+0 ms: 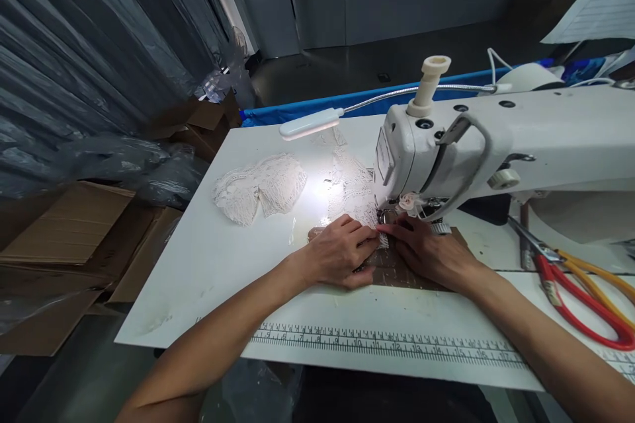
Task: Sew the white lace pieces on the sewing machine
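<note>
White lace fabric (353,186) lies under the head of a white sewing machine (404,145), its near end reaching the presser foot (381,216). My left hand (342,251) rests on the brown plate (397,271) just left of the foot, with curled fingers closed on the lace's edge. From the other side, my right hand (426,248) reaches in below the needle area. Its thumb and index finger meet the same edge, close to the left fingertips. The needle itself is too small to make out.
Another white lace piece (262,186) lies on the table's left. A lamp (311,123) lights the work. Scissors with red handles (575,297) and a yellow-handled tool lie at right. A printed ruler (367,344) follows the front edge. Cardboard boxes (69,225) stand left of the table.
</note>
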The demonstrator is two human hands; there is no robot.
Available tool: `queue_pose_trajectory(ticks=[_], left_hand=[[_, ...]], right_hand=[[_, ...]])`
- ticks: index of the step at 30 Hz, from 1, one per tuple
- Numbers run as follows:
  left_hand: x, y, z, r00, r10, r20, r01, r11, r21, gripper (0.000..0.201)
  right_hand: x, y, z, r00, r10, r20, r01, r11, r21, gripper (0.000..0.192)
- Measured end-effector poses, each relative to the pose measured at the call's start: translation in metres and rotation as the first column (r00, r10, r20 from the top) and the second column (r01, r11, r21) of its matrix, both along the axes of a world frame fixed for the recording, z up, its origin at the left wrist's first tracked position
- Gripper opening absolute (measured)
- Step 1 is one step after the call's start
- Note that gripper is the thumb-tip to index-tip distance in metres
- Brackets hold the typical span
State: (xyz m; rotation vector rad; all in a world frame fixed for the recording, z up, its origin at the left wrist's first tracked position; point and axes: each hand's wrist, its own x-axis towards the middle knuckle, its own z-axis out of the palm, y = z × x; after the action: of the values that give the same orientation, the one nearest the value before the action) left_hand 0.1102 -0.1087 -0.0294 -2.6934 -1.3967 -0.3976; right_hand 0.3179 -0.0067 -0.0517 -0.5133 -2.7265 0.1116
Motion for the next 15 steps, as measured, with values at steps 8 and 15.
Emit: queue_pose_trajectory(ticks=[8, 15], left_hand=[[-0.0008, 0.0011, -0.0021, 0.998, 0.039, 0.042, -0.039, 0.999, 0.008, 0.043], [-0.001, 0.0035, -0.0028, 0.997, 0.07, 0.044, -0.069, 0.998, -0.006, 0.042]], right_hand=[[0.0053, -0.0024, 0.0029, 0.998, 0.032, -0.054, -0.031, 0.999, 0.007, 0.041], [0.0087, -0.0042, -0.0002, 0.999, 0.021, -0.042, -0.022, 1.0, -0.019, 0.037]])
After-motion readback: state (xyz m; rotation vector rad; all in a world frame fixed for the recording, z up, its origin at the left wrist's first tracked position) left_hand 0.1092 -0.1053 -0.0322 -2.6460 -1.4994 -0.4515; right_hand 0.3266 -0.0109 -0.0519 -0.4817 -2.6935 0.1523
